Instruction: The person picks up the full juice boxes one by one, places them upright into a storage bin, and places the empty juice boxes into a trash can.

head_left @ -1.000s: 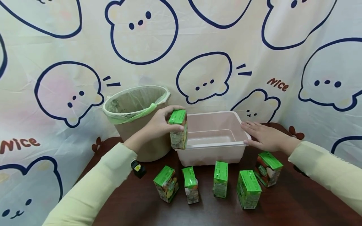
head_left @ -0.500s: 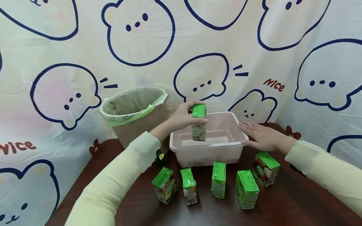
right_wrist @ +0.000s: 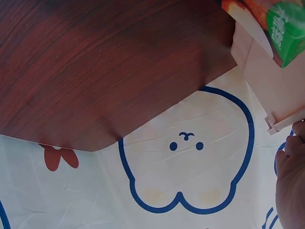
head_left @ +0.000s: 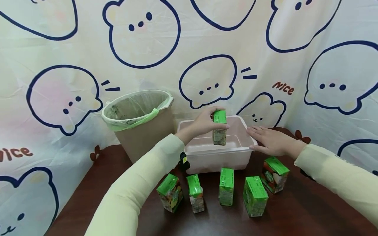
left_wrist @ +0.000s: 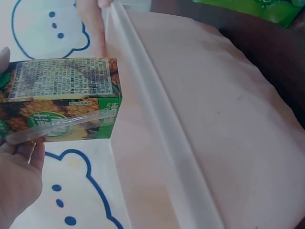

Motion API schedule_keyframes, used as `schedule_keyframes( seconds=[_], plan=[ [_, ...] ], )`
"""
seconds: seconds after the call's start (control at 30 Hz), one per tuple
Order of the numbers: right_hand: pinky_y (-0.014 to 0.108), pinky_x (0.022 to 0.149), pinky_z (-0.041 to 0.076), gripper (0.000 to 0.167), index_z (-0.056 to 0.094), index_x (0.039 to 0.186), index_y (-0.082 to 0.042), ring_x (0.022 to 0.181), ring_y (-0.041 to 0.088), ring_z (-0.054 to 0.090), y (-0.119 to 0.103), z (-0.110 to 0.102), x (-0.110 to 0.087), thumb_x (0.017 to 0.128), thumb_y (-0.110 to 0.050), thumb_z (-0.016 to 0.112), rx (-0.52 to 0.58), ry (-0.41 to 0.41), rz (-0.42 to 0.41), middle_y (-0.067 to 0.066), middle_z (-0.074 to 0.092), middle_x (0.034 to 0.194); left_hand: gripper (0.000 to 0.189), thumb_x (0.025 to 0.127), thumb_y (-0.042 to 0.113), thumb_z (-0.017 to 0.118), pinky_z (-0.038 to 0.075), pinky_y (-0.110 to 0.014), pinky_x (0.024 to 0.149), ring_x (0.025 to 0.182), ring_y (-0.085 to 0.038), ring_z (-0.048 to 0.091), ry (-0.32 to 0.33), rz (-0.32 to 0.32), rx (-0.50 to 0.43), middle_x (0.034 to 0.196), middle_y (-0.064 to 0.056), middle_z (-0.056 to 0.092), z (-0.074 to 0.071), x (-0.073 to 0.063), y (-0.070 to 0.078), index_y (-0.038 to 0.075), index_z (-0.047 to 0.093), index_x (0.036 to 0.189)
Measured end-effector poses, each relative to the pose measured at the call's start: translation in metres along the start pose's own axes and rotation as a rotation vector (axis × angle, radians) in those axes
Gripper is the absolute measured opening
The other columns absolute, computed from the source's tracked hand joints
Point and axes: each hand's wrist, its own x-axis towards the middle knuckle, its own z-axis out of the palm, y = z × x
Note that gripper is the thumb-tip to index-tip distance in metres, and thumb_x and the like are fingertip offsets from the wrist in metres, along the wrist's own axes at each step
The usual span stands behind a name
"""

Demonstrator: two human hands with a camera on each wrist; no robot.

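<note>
My left hand (head_left: 203,124) grips a juice box (head_left: 219,137) by its upper part, thumb on the near side. The carton is upright above the opening of a pink plastic bin (head_left: 218,161), apart from its floor. In the left wrist view the juice box (left_wrist: 62,98) shows a green label, printed text and a clear wrapped straw. My right hand (head_left: 270,140) rests with straight fingers on the bin's right rim. In the right wrist view, part of the right hand (right_wrist: 291,181) shows by the bin rim (right_wrist: 286,121).
Several green-topped juice boxes stand on the dark wooden table (head_left: 103,186) before the bin, among them a left one (head_left: 170,193), a middle one (head_left: 226,187) and a rightmost one (head_left: 274,174). A lined trash can (head_left: 147,136) stands left of the bin. A patterned curtain (head_left: 147,78) hangs behind.
My left hand has carried the juice box rightward, from the bin's left front corner to over its opening. The right hand has stayed on the rim. The head view has shifted slightly.
</note>
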Motion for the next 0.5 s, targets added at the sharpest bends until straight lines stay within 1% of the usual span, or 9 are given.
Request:
schedule_keyframes(
  seconds=[0.2, 0.37, 0.5],
  plan=[
    [0.065, 0.105, 0.026, 0.081, 0.028, 0.153, -0.008, 0.139, 0.047, 0.025, 0.001, -0.001, 0.0, 0.095, -0.062, 0.043, 0.002, -0.003, -0.008, 0.018, 0.028, 0.155, 0.066, 0.078, 0.031, 0.083, 0.05, -0.029, 0.078, 0.093, -0.017, 0.056, -0.011, -0.036, 0.032, 0.11, -0.001, 0.058, 0.012, 0.012, -0.008, 0.013, 0.052, 0.133],
    [0.065, 0.105, 0.026, 0.081, 0.027, 0.153, -0.009, 0.139, 0.047, 0.025, 0.0, -0.003, -0.001, 0.095, -0.063, 0.043, -0.002, -0.011, 0.004, 0.018, 0.027, 0.156, 0.068, 0.079, 0.031, 0.083, 0.05, -0.027, 0.078, 0.094, -0.017, 0.056, -0.045, -0.022, 0.066, 0.112, -0.002, 0.058, 0.021, 0.019, -0.012, 0.011, 0.051, 0.136],
    [0.065, 0.105, 0.026, 0.082, 0.027, 0.154, -0.009, 0.139, 0.046, 0.025, -0.001, -0.003, -0.001, 0.094, -0.063, 0.044, -0.003, -0.013, 0.015, 0.017, 0.027, 0.156, 0.067, 0.08, 0.031, 0.082, 0.049, -0.027, 0.078, 0.095, -0.016, 0.056, -0.059, -0.02, 0.081, 0.114, -0.001, 0.057, 0.027, 0.023, -0.015, 0.012, 0.052, 0.136]
  ],
)
